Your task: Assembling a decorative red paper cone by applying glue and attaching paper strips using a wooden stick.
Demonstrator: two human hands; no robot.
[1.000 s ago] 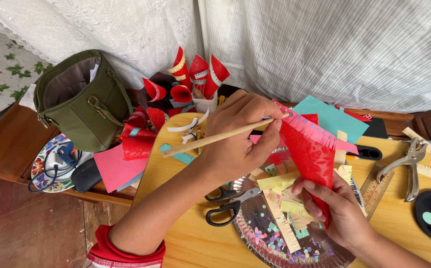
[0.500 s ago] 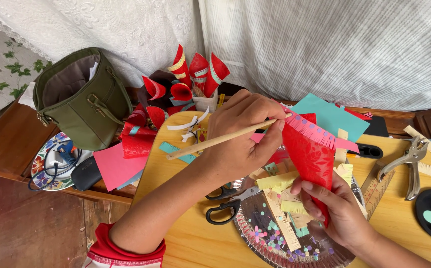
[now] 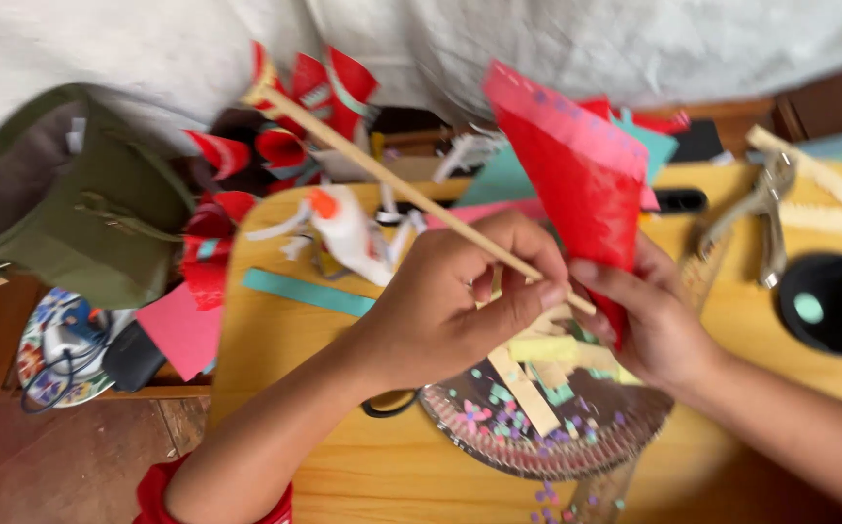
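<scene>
My left hand [image 3: 460, 301] pinches a thin wooden stick [image 3: 382, 173] that slants up to the left over the yellow table [image 3: 275, 349]. My right hand [image 3: 649, 320] grips the narrow lower end of a red paper cone with a pink fringed edge [image 3: 576, 165], held upright. The stick's lower end meets the cone's tip between both hands. Under the hands lies a shiny plate [image 3: 537, 442] covered with paper strips and confetti.
An olive green bag [image 3: 72, 209] sits at the left, with more red paper cones [image 3: 285, 136] behind. A glue bottle [image 3: 348, 233], a teal strip [image 3: 309, 293], a metal hole punch [image 3: 765, 209], a black dish [image 3: 833, 306] and a patterned plate with cables [image 3: 52, 349] lie around.
The view has closed in and blurred. My left hand turned the stick so it points up to the left, and the cone now stands more upright, higher above the table.
</scene>
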